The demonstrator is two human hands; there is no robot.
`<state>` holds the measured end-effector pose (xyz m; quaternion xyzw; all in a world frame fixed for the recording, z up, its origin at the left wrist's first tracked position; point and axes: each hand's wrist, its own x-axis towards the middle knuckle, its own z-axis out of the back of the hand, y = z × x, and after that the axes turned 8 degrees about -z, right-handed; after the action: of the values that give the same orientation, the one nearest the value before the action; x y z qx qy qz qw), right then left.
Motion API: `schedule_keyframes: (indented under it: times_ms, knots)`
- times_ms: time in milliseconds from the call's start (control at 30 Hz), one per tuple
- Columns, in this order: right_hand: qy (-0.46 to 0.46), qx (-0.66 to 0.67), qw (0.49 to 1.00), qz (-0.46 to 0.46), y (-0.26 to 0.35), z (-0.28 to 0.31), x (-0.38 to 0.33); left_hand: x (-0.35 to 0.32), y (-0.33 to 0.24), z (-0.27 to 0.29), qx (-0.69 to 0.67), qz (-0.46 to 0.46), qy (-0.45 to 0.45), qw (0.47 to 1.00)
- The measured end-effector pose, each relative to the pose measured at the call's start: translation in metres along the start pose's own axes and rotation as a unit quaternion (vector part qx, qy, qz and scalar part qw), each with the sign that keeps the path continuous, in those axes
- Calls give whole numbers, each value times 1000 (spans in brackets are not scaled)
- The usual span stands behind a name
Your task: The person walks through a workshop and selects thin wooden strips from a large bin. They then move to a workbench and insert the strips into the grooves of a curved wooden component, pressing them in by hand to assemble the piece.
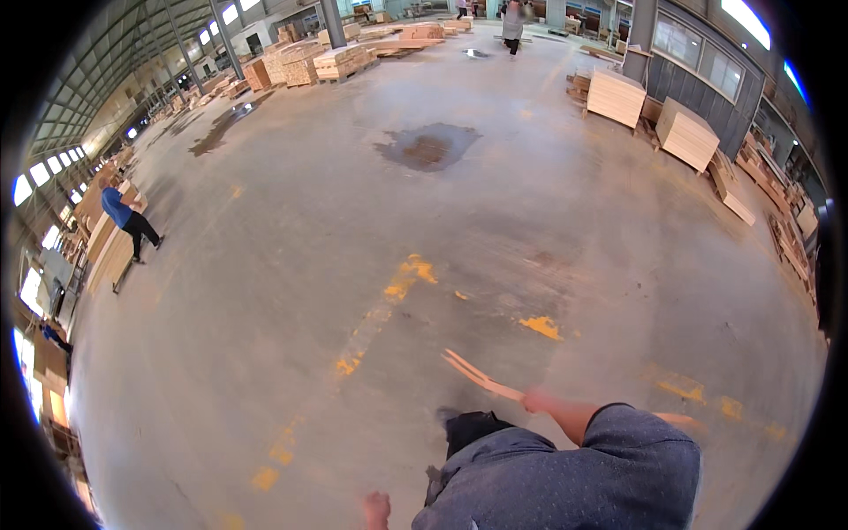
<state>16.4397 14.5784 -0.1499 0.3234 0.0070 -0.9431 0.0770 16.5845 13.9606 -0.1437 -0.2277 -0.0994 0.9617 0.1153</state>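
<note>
My right hand (533, 402) is closed around narrow wooden strips (481, 378), carried low at my side. Two pale strip ends stick out ahead of that hand, slightly apart at their tips. Behind my forearm, more light wood shows past the grey sleeve. My left hand (377, 506) hangs low at the bottom edge with its fingers curled in, and nothing shows in it. It is a little blurred.
Worn yellow lines (389, 296) mark the concrete floor, and a wet patch (430, 146) lies ahead. Stacked timber (616, 97) stands at the right wall, more wood stacks (343, 64) at far left. A person in blue (119, 208) stands by boards on the left; another (513, 22) is far ahead.
</note>
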Motion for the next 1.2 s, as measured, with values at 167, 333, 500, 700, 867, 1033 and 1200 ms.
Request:
schedule_keyframes:
  times_ms: [167,333,500,700,867,1033,1200]
  knots:
    - [21,237,968,-78,119,226,138,38,24,52,-442,358,47,821]
    - [-36,264,964,-20,212,369,300,143,108,108,-491,370,43,787]
    - [5,183,983,-20,277,426,401,267,246,209,-486,339,10,805]
    - [14,207,972,-111,315,488,488,433,419,400,-449,260,-92,850]
    - [78,140,981,-110,322,487,618,611,548,496,-520,178,-265,792]
    - [112,159,973,-124,405,589,768,670,645,525,-520,297,-101,794]
    - [10,226,967,-120,530,791,932,724,703,566,-532,362,11,765]
